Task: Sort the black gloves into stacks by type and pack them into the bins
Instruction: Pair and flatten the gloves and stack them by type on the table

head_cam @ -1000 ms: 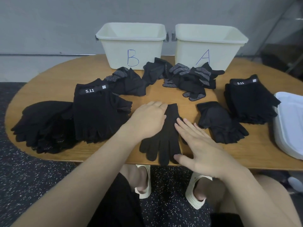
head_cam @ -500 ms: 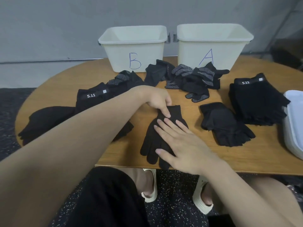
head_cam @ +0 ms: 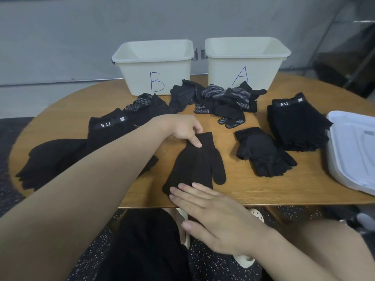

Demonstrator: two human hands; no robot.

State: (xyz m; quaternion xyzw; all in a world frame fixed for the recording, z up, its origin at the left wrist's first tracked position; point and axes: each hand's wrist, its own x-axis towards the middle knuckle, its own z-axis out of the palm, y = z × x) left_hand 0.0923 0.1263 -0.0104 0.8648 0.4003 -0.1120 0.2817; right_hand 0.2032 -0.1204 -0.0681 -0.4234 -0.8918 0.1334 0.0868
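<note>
Left hand point(head_cam: 183, 129) pinches the cuff of a knit glove point(head_cam: 197, 163) on the table point(head_cam: 263, 187); right hand point(head_cam: 213, 216), fingers straight, presses its fingertips.

We are looking at what appears to be a plain workroom or staging area set up for a sorting exercise, not a lived-in home. An oval wooden table point(head_cam: 284, 185) is standing against a bare grey wall point(head_cam: 81, 37), over dark speckled flooring point(head_cam: 97, 252) of the kind laid in utility spaces. Two identical cream bins, hand-lettered bin B point(head_cam: 156, 69) and bin A point(head_cam: 243, 65), are sitting side by side at the far edge. Bulk black gloves are lying in stacks point(head_cam: 296, 122), some labelled "5.11", suggesting stock handling. A white plastic lid point(head_cam: 353, 151) is resting at the right. Dark, indistinct furniture point(head_cam: 345, 57) is showing in the right background.
</note>
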